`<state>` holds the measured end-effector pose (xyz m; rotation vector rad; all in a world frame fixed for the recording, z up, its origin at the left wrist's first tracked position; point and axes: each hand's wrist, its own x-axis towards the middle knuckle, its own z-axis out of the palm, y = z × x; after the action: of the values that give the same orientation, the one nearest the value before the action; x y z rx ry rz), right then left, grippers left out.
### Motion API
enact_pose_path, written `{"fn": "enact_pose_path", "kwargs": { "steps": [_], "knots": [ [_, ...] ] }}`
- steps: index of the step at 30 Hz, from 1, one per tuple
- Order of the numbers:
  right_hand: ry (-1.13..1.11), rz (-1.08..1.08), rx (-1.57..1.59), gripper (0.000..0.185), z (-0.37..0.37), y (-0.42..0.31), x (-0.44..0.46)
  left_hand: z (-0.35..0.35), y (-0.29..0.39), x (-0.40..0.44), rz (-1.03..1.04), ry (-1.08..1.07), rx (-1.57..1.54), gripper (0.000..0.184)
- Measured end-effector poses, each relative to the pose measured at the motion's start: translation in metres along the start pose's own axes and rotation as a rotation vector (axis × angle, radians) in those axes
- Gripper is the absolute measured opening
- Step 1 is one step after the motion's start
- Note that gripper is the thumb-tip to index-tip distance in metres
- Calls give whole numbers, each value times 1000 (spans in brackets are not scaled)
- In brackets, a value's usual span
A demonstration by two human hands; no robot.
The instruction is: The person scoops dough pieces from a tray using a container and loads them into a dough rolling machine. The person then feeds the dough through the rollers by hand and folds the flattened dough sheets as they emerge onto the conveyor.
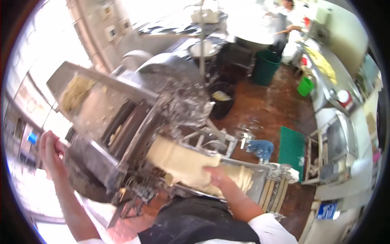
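A wide sheet of pale dough (178, 158) comes out of the metal roller machine (136, 128) and lies in folds on a tray (256, 189). My right hand (215, 175) touches the top of the sheet near its folded part; its fingers look stretched over the dough, slightly blurred. At the far left, my left hand (50, 152) is raised beside the machine, away from the dough, its fingers partly curled and blurred. A lump of dough (77, 92) rests in the machine's upper metal hopper (107, 99).
A black bucket (222, 107), a green bin (266, 67), a blue cloth (261, 149) and a green mat (291, 146) are on the brown floor (260, 101). A person (284, 24) stands far back. A metal counter (341, 87) runs along the right.
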<state>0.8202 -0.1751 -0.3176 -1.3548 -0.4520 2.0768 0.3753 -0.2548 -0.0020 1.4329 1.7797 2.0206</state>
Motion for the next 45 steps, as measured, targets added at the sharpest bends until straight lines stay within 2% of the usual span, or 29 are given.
{"fn": "enact_pose_path", "kwargs": {
  "steps": [4, 6, 10, 12, 16, 17, 20, 21, 22, 23, 24, 26, 27, 28, 29, 30, 32, 33, 36, 38, 39, 40, 41, 42, 45],
  "knots": [
    [-17, -43, 51, 42, -37, 24, 14, 8, 8, -28, -70, 116, 27, 17],
    [-111, -145, 140, 42, -46, 29, 10, -6, 7, -26, -85, 28, 12, 21],
    [-112, -172, 141, 41, -73, 39, 19, -4, 25, -24, -82, 48, 46, 24],
    [-76, -258, 83, 40, -84, 48, 23, 0, 32, -25, -46, 34, 112, 25],
    [128, -193, 32, 34, -108, 60, 26, 5, 35, -19, -33, -15, 183, 27],
    [103, -214, 87, 40, -111, 62, 25, 3, 36, -16, -57, -73, 199, 24],
    [126, -186, 97, 40, -122, 54, 6, 13, 44, -11, -64, -105, 310, 22],
    [215, -191, 62, 40, -127, 51, -1, 8, 39, -3, -65, -134, 329, 23],
    [202, -169, 60, 41, -116, 34, -29, 13, 44, 0, -51, -136, 353, 24],
    [119, -210, 62, 42, -149, 46, -15, 14, 45, 6, -17, -131, 376, 25],
    [156, -205, 87, 42, -162, 48, -20, 13, 45, 15, 19, -124, 400, 27],
    [226, -241, 120, 40, -196, 55, -27, 8, 47, 39, 89, -111, 517, 42],
    [441, -193, -101, 36, -215, 52, -34, 8, 47, 52, 133, -84, 526, 45],
    [449, -265, -71, 31, -226, 54, -38, 6, 46, 65, 176, -60, 532, 48],
    [628, -317, -380, 33, -235, 57, -41, 1, 44, 79, 179, -50, 535, 48],
    [618, -403, -585, 37, -244, 56, -43, -5, 42, 92, 168, -36, 572, 52],
    [882, -351, -860, 43, -226, 42, -57, -21, 34, 124, 196, 17, 585, 57],
    [890, -358, -857, 43, -214, 37, -56, -34, 32, 139, 302, 98, 537, 55],
    [860, -660, -728, 46, -162, 26, -56, -73, 31, 189, 505, 431, 261, 50],
    [741, -803, -668, 46, -101, 14, -52, -105, 10, 233, 309, 531, -56, 48],
    [658, -875, -619, 45, -69, 10, -49, -119, -7, 255, 114, 526, -202, 48],
    [707, -888, -679, 41, -29, 7, -52, -138, -38, 283, -14, 487, -272, 53],
    [663, -987, -701, 37, 17, 4, -61, -150, -74, 309, -105, 414, -249, 59],
    [666, -985, -711, 35, 66, 3, -74, -148, -103, 322, -151, 355, -213, 62],
    [447, -1187, -613, 32, 181, 17, -105, -140, -195, 368, -331, 60, -362, 66]
  ]
}}
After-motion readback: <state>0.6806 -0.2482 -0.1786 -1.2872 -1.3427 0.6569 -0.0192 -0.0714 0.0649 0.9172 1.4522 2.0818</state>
